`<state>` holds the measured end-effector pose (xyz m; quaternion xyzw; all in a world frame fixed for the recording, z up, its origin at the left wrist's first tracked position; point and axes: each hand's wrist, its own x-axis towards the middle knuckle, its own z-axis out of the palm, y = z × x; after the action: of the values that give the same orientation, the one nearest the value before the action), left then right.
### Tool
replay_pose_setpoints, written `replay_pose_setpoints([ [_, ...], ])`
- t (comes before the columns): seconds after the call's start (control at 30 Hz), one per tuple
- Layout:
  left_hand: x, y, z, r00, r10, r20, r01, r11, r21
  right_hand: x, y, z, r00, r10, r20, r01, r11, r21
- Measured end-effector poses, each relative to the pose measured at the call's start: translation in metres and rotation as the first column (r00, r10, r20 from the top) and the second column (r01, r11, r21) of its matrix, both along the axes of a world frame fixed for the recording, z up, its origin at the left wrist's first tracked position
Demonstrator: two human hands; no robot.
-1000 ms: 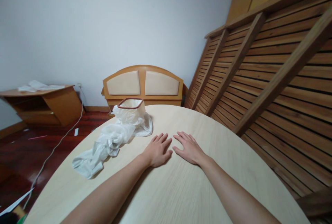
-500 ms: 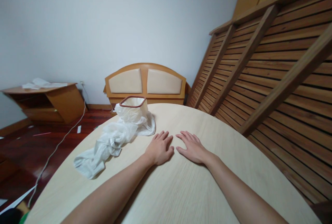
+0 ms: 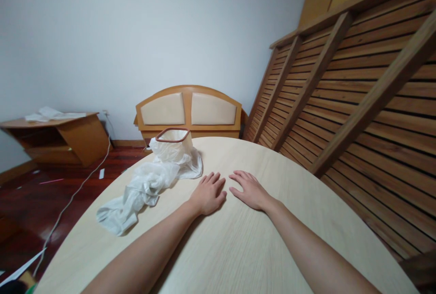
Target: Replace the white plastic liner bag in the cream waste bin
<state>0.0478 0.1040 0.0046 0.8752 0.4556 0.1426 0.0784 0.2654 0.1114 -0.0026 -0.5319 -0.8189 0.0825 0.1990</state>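
Observation:
My left hand (image 3: 209,194) lies palm down on the pale wooden round table (image 3: 235,248), its fingers stretched out and holding nothing. A short gap separates it from my right hand (image 3: 250,190), which rests on the tabletop with its fingers extended. Left of my hands stands a small bin (image 3: 174,142) with a brown rim, lined with a white plastic bag. A crumpled white plastic bag (image 3: 136,191) trails from beside the bin toward the table's left edge. Neither hand touches the bin or the bag.
A wooden headboard (image 3: 189,107) with cream panels stands against the wall behind the table. On the right leans a large slatted wooden frame (image 3: 327,117). At left are a low cabinet (image 3: 78,139) with white sheets on top and a cable (image 3: 73,194) across the dark red floor.
The camera view has turned slightly, so the background sits a little further left. Both hands stay on the table, the right one's fingers drawn slightly closer together.

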Motion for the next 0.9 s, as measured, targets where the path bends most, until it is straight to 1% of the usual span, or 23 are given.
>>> replay_pose_setpoints([
  [0.37, -0.002, 0.002, -0.001, 1.000, -0.017, 0.015, 0.017, 1.000, 0.008, 0.001, 0.002, -0.003, 1.000, -0.005, -0.006, 0.005, 1.000, 0.012],
  [0.6, 0.002, 0.005, -0.002, 1.000, -0.028, 0.003, 0.028, 0.997, 0.069, 0.000, 0.002, -0.004, 1.000, -0.010, -0.023, 0.010, 1.000, 0.016],
  [0.73, 0.001, 0.010, -0.001, 0.998, -0.059, -0.019, 0.061, 0.992, 0.112, -0.001, 0.000, -0.002, 0.999, -0.011, -0.030, 0.012, 1.000, 0.023],
  [0.83, 0.001, 0.010, 0.003, 0.997, -0.072, -0.026, 0.075, 0.985, 0.158, -0.001, -0.001, -0.001, 1.000, -0.006, -0.026, 0.007, 1.000, 0.025],
  [0.9, 0.002, 0.008, 0.010, 0.998, -0.062, -0.018, 0.064, 0.977, 0.205, -0.001, -0.001, 0.000, 1.000, -0.002, -0.024, 0.003, 1.000, 0.026],
])
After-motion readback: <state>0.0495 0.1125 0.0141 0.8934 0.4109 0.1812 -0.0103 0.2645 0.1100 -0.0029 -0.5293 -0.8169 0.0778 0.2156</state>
